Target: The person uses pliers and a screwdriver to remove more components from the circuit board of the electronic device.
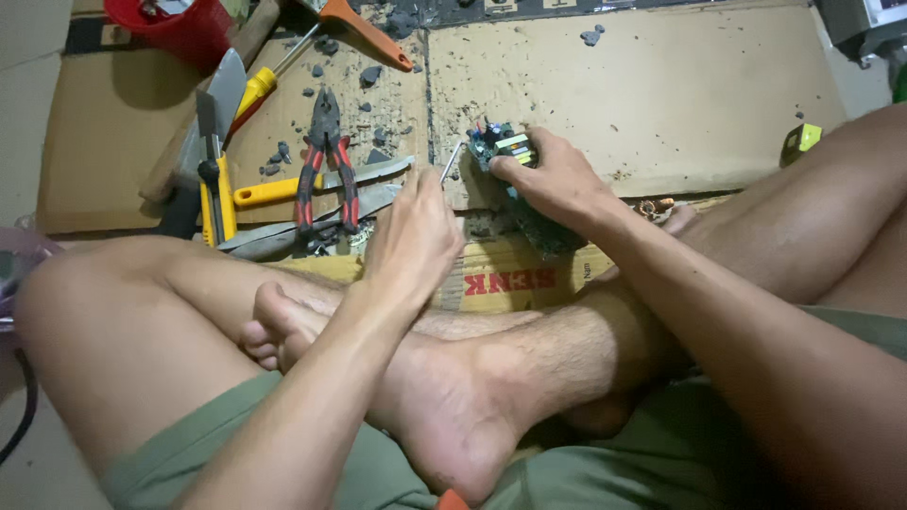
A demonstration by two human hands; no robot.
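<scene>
Green circuit board (504, 148) | under right hand (553, 179) fingers | left hand (413, 236) beside

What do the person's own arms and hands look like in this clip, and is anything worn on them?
Both arms are bare from the frame edge to the fingers. The left hand and the right hand show no gloves, sleeves, watch, rings or bands in this view. The only clothing visible is olive-green shorts.

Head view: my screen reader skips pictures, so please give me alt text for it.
A person sitting cross-legged on cardboard holds a green circuit board in the right hand and a thin metal tool in the left hand. Red-handled pliers and yellow-handled tools lie to the left.
</scene>
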